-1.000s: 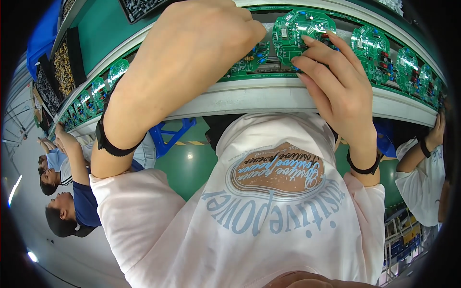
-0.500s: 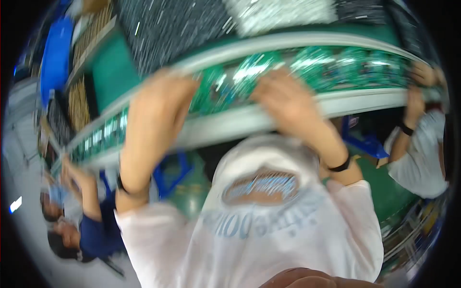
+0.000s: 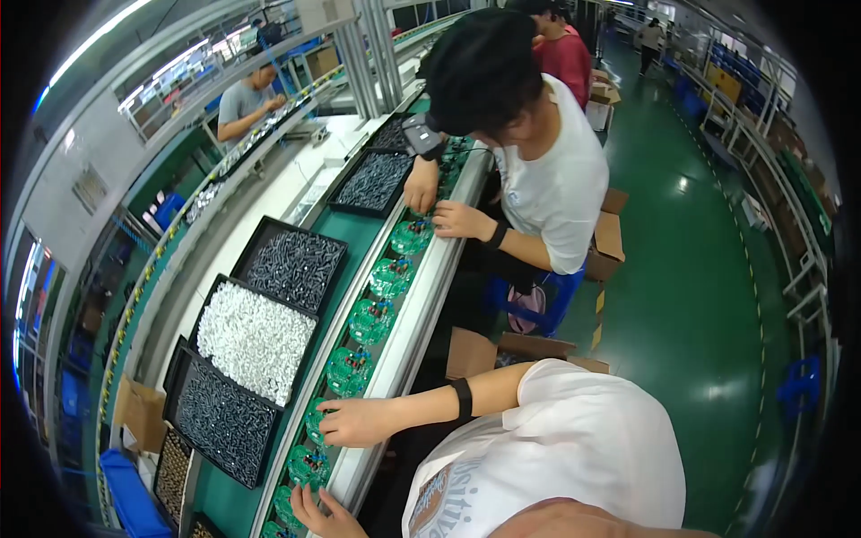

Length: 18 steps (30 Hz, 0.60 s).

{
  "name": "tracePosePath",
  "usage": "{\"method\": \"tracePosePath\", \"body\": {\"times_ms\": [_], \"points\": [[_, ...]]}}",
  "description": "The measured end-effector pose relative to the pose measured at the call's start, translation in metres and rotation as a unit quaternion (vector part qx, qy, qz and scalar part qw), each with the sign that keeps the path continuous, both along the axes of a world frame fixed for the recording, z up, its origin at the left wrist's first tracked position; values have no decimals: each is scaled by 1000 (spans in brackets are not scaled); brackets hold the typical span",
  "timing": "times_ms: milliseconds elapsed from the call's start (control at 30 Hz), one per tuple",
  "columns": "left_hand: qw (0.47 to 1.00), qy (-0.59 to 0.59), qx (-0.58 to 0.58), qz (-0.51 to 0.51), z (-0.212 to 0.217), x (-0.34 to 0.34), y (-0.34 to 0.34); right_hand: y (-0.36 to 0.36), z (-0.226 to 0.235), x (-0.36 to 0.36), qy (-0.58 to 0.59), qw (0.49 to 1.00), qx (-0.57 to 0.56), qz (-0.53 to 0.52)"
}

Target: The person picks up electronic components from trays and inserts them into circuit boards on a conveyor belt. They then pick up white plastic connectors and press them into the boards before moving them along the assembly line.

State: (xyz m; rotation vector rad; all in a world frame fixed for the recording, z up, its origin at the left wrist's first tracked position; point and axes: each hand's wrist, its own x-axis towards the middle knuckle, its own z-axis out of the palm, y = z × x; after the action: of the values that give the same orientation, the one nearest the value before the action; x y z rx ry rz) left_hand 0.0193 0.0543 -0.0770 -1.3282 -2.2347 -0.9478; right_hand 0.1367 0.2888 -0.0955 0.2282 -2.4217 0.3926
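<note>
Round green circuit boards with small coloured components stand in a row along a rail line. My right hand is over one green board, its fingertips bent together at the components; whatever they may pinch is too small to make out. Nearer the lower edge, my left hand has its fingers apart beside another board, with nothing visible in them. Between the two hands sits a further circuit board. More boards, such as this one, continue up the line.
Beyond the line are black trays of small dark parts and a tray of white parts. A co-worker in a white shirt works at the same line, hands on boards. Open cardboard boxes stand beneath.
My view has swung to the right along the line and is sharp now. Both hands were blurred over the boards before; they remain at the row.
</note>
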Motion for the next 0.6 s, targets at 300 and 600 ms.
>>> {"method": "tracePosePath", "body": {"times_ms": [300, 600], "points": [[998, 1, 64, 29, -13, -2, 7, 4, -5, -6, 95, 995, 40, 4], [995, 62, 69, 44, -29, -18, 8, 2, -9, -13, 61, 993, 91, 35]]}}
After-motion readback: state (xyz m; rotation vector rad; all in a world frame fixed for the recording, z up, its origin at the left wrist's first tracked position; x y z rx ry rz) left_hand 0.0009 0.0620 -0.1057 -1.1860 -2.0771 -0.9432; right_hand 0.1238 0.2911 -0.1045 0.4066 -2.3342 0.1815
